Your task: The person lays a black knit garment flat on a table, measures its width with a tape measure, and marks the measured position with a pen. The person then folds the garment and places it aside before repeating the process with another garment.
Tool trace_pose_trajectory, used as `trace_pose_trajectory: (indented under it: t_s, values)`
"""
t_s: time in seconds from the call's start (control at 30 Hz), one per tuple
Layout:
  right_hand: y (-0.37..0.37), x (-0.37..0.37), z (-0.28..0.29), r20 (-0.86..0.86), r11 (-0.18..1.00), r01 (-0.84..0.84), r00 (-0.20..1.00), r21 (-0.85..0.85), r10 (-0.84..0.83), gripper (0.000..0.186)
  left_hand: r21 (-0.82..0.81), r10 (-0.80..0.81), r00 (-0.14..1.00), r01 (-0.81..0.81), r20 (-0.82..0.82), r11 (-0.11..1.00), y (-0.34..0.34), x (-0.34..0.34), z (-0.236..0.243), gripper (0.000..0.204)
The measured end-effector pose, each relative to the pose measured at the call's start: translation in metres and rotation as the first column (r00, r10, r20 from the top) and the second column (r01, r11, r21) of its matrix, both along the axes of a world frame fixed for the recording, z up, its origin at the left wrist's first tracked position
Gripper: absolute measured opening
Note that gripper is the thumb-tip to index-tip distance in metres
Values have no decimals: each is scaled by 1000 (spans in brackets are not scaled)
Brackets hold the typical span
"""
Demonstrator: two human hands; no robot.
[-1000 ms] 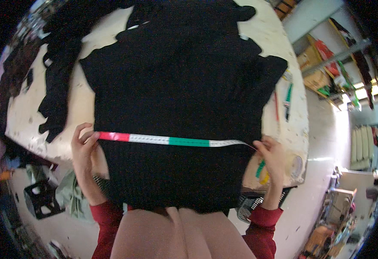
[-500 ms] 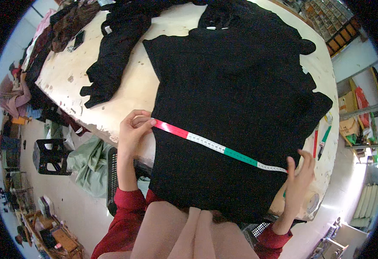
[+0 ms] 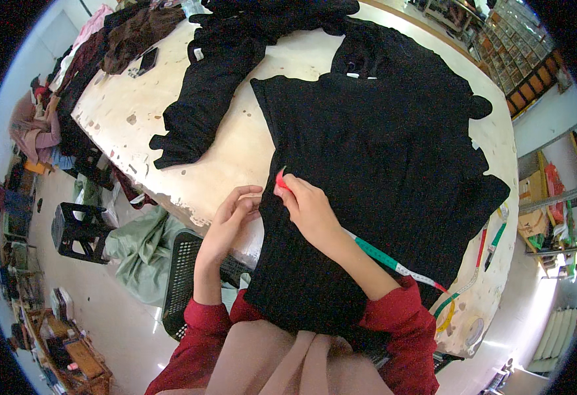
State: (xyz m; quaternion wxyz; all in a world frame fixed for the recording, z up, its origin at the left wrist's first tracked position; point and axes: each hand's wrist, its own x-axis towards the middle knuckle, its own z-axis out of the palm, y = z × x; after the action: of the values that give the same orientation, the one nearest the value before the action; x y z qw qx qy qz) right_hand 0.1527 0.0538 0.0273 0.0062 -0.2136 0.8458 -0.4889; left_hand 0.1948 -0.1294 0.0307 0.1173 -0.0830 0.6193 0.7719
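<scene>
A black knitted garment (image 3: 374, 145) lies flat on the table in front of me. My right hand (image 3: 308, 207) has crossed to its left side and pinches the red end of a tape measure (image 3: 380, 255). From there the tape passes under my right forearm and over the garment's lower right edge onto the table. My left hand (image 3: 234, 217) is beside the garment's left edge, fingers loosely bent and thumb apart, with nothing visible in it. Its fingertips are close to the fabric; whether they touch it I cannot tell.
More black garments (image 3: 203, 99) lie on the worn pale table (image 3: 127, 141), with a phone (image 3: 148, 60) and a clothes pile (image 3: 140, 39) at the far left. A black stool (image 3: 78, 232), a green cloth heap (image 3: 143, 257) and a black crate (image 3: 186, 276) stand left. A person (image 3: 35, 125) sits far left.
My right hand has moved left across the garment and now pinches the tape's red end. My left hand has let go of it. The tape no longer lies stretched across the garment.
</scene>
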Motion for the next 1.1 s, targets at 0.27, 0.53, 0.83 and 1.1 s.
trace_pose_trajectory:
  t_s: [0.27,0.53,0.83,1.1]
  values:
    - [-14,15,-18,1,996,-74,997,-44,74,34,-334,-52,946,-61,-320,941,12,6,-17,48]
    - [-5,18,-32,-163,997,-79,984,-7,77,21,-527,114,901,-343,-418,778,37,14,-15,36]
    - [-2,16,-33,-157,984,-155,978,-93,139,18,-195,110,967,-156,-228,968,18,7,-13,32]
    - [3,12,-21,2,954,-108,994,-281,114,11,-267,127,947,-209,-294,941,17,-4,-14,32]
